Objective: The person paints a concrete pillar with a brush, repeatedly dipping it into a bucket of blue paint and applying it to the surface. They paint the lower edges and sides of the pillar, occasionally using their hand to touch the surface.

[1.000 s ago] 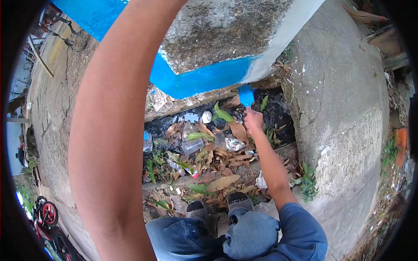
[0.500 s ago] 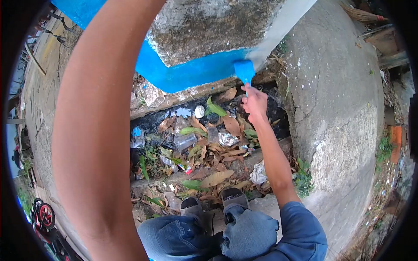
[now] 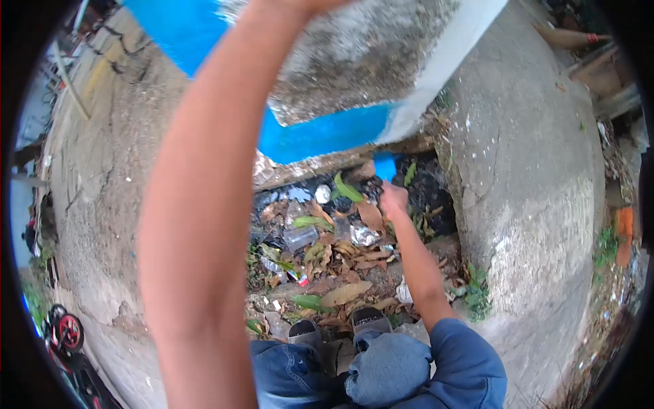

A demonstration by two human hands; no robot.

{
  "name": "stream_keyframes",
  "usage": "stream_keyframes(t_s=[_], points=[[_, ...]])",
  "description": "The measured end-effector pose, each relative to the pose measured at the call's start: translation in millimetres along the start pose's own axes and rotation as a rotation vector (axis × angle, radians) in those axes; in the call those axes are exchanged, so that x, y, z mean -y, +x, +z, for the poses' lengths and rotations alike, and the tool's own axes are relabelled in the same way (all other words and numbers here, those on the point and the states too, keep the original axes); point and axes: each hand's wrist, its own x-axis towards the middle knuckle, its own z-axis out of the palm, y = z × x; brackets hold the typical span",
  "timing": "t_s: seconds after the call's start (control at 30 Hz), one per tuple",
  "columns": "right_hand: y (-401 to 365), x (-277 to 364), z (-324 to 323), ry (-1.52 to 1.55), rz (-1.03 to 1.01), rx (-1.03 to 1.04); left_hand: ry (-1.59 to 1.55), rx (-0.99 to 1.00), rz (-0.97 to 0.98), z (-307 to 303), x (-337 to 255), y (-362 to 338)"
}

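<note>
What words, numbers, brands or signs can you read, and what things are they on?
No words, brands, numbers or signs can be read.
Red and white scrap: too small and blurred to tell.
Crumpled silver wrapper: too blurred to tell.
Paintbrush and painted wall: no lettering shows.

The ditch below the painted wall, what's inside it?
Brown and green leaves, clear plastic, silvery wrapping and a round white object. They hide much of the ditch bottom; the left forearm covers its left end.
</note>
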Motion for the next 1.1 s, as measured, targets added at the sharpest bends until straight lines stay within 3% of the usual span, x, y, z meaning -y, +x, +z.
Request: stream_keyframes(t_s=[0.07, 0.13, 0.2, 0.23, 0.3, 0.33, 0.4, 0.47, 0.53, 0.6, 0.63, 0.67, 0.73, 0.8, 0.87, 0.97, 1.03, 1.1], points=[[-31, 2, -15, 0.117, -0.103, 0.025, -0.038, 0.072, 0.004, -7, 0, 1], [-69, 2, -44, 0.118, -0.072, 0.156, 0.057, 0.158, 0.007, -14, 0, 2], [-127, 2, -81, 0.095, -0.010, 0.272, -0.054, -0.058, -0.015, -29, 1, -2], [-169, 12, -95, 0.079, 0.068, 0.282, -0.009, -0.062, -0.033, -38, -2, 1], [-220, -2, -128, 0.058, 0.129, 0.263, -0.349, -0.013, -0.145, -59, -14, 2], [-239, -15, -142, 0.046, 0.202, 0.276, -0.323, -0.021, -0.157, -75, -10, -2], [-261, -36, -166, 0.012, 0.331, 0.303, -0.383, 0.195, 0.011, -119, -14, -29], [-261, -54, -173, -0.076, 0.345, 0.393, -0.527, 0.597, 0.117, -159, -11, -69], [-255, -67, -167, -0.230, 0.256, 0.513, -0.614, 1.065, 0.025, -217, 1, -108], [-236, -69, -150, -0.473, -0.035, 0.685, -0.638, 1.618, -0.239, -270, 18, -142], [-224, -62, -132, -0.657, -0.360, 0.786, -0.652, 1.646, -0.359, -297, 29, -163], [-217, -55, -108, -0.835, -0.710, 0.898, -0.629, 1.690, -0.597, -361, 44, -204], [-254, -2, -59, -0.944, -1.287, 0.925, -0.615, 1.514, -0.915, -422, 48, -253], [-253, 25, -8, -0.707, -0.111, 0.912, -0.638, 1.286, -1.189, -475, 40, -311], [-299, 49, 24, -0.644, -0.142, 0.996, -0.698, 1.057, -1.468, -528, 18, -364], [-341, 53, 84, -0.831, -0.317, 1.125, -0.639, 0.668, -1.978, -594, -50, -450], [-387, 54, 124, -1.022, -0.422, 1.216, -0.497, 0.739, -2.122, -626, -114, -487], [-425, 41, 161, -1.174, -0.647, 1.322, -0.420, 0.875, -2.043, -647, -174, -511]])
